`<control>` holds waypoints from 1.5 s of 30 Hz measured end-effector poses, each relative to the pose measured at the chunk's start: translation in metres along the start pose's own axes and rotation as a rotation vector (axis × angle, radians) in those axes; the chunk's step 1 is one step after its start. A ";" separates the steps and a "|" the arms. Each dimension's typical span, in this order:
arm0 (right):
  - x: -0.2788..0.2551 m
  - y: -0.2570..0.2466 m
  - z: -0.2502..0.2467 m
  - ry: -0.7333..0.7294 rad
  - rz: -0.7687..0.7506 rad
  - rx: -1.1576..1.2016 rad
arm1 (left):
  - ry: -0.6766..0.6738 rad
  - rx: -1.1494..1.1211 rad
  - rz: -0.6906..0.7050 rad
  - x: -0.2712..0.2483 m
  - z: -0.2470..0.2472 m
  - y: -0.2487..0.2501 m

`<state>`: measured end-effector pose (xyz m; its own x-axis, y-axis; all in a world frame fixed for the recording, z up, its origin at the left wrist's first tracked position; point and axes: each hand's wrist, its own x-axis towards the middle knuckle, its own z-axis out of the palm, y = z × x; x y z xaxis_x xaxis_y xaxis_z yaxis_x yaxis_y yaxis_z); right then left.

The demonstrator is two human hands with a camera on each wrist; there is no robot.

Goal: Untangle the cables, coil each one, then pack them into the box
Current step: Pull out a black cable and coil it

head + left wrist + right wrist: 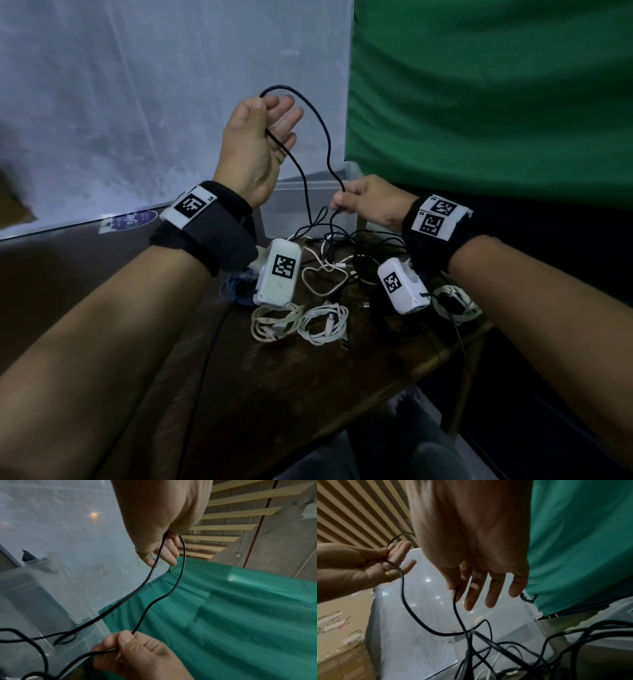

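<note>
A thin black cable (322, 137) arches between my two hands above the table. My left hand (265, 102) is raised and pinches the cable between thumb and forefinger, its other fingers spread. My right hand (339, 202) is lower, in front of the clear plastic box (291, 192), and pinches the same cable. From there the cable drops into a tangle of black and white cables (342, 246). The left wrist view shows the left hand (164, 547), the cable loop (178, 582) and the right hand (130, 642). The right wrist view shows the right hand (458, 592) pinching the cable (402, 588).
Two coiled white cables (274, 322) (325, 323) lie near the front of the wooden table (308, 377). Another white coil (455, 301) sits at the right edge, and a blue cable (236, 291) at the left. A white sheet and a green cloth (479, 102) hang behind.
</note>
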<state>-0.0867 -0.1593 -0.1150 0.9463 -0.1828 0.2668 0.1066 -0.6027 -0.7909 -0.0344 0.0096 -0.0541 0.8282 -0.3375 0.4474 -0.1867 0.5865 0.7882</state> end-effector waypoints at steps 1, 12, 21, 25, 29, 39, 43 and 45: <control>0.000 0.001 0.000 0.043 0.028 0.065 | 0.027 0.025 -0.006 0.000 -0.002 -0.001; -0.002 -0.029 -0.028 0.371 0.089 0.553 | 0.013 0.813 -0.332 -0.005 -0.027 -0.047; -0.006 -0.018 -0.025 0.302 -0.021 0.180 | 0.063 1.407 0.187 -0.011 0.000 -0.035; -0.010 -0.025 -0.024 0.253 -0.120 0.269 | -0.145 1.376 0.194 -0.005 0.004 -0.038; -0.015 -0.026 -0.026 0.127 -0.064 0.335 | -0.115 1.102 0.145 0.002 -0.001 -0.041; -0.027 -0.052 -0.029 0.133 -0.022 0.857 | -0.214 1.345 0.034 0.006 -0.014 -0.054; -0.019 -0.059 -0.037 0.240 -0.088 1.022 | -0.533 1.363 0.063 -0.006 -0.004 -0.057; -0.017 -0.057 -0.040 0.310 -0.096 0.912 | -0.646 1.346 0.040 -0.009 -0.003 -0.057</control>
<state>-0.1207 -0.1529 -0.0519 0.8128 -0.4397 0.3822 0.4985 0.1853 -0.8469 -0.0294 -0.0181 -0.1042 0.5069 -0.8085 0.2990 -0.8361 -0.3767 0.3988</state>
